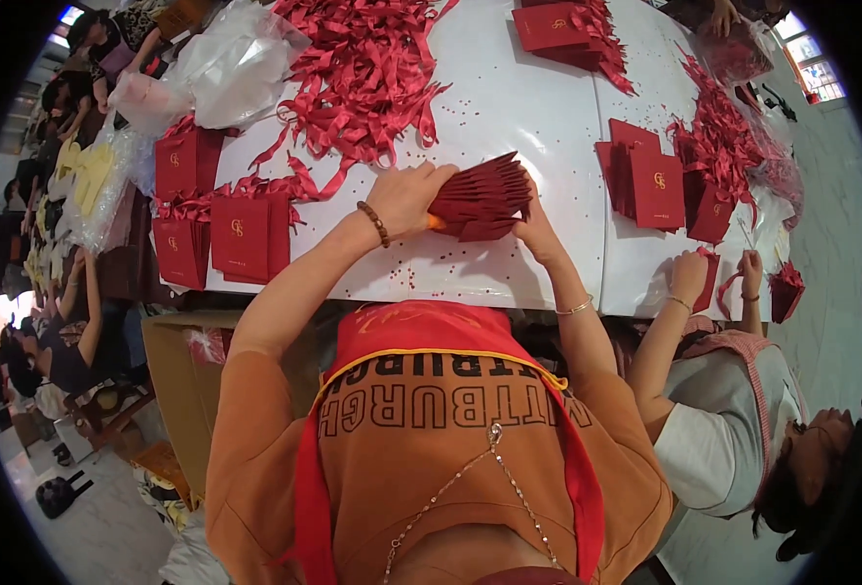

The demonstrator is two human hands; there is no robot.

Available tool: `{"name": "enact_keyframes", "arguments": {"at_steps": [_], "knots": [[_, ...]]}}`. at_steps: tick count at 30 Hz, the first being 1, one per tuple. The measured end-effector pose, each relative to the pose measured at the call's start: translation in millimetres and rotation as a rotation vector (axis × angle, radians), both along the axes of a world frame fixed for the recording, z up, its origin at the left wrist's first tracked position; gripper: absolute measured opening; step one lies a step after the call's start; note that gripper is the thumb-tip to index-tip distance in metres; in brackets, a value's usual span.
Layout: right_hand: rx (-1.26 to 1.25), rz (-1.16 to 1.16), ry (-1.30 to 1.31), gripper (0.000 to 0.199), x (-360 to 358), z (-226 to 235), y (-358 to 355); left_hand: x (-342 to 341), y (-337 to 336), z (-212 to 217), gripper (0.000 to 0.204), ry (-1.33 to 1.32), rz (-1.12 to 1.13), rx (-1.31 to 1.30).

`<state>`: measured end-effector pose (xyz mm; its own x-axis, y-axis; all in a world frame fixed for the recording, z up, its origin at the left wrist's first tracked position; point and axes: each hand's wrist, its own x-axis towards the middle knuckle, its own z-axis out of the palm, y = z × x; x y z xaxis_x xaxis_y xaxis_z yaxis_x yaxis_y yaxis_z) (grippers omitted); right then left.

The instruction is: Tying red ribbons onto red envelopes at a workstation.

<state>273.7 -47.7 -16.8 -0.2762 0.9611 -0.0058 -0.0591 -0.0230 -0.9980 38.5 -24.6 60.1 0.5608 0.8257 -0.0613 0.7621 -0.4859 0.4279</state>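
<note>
A thick bundle of dark red folded paper bags or cards (479, 203) is fanned out above the white table. My left hand (413, 198) closes round its left side, with something orange at a fingertip. At its right end my right hand (538, 230) grips it, partly hidden behind the bundle. Beyond it a big heap of red ribbons (358, 83) lies on the table. Nearest to my left forearm stands a stack of red bags with gold print (239, 237), ribbons trailing beside it.
More red bag stacks stand at left (179, 252), far right (553, 27) and right (657, 185). Clear plastic bags (231, 63) lie at the far left. On my right a co-worker's hands (689, 278) hold a red bag and ribbon. Below the table edge sits a cardboard box (182, 390).
</note>
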Motion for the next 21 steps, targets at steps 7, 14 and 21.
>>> {"name": "enact_keyframes", "arguments": {"at_steps": [7, 14, 21], "knots": [[0.111, -0.096, -0.123, 0.11, -20.0, -4.6, 0.7, -5.8, 1.8, -3.5, 0.08, -0.004, 0.058, 0.0], [0.158, -0.08, -0.218, 0.108, -20.7, -7.9, -1.5, -72.5, -0.6, -29.3, 0.118, -0.706, -0.013, -0.551], [-0.032, 0.064, 0.035, 0.088, -30.2, 3.9, -9.2, -43.7, -11.7, -90.4, 0.123, -0.882, 0.181, -0.447]]}}
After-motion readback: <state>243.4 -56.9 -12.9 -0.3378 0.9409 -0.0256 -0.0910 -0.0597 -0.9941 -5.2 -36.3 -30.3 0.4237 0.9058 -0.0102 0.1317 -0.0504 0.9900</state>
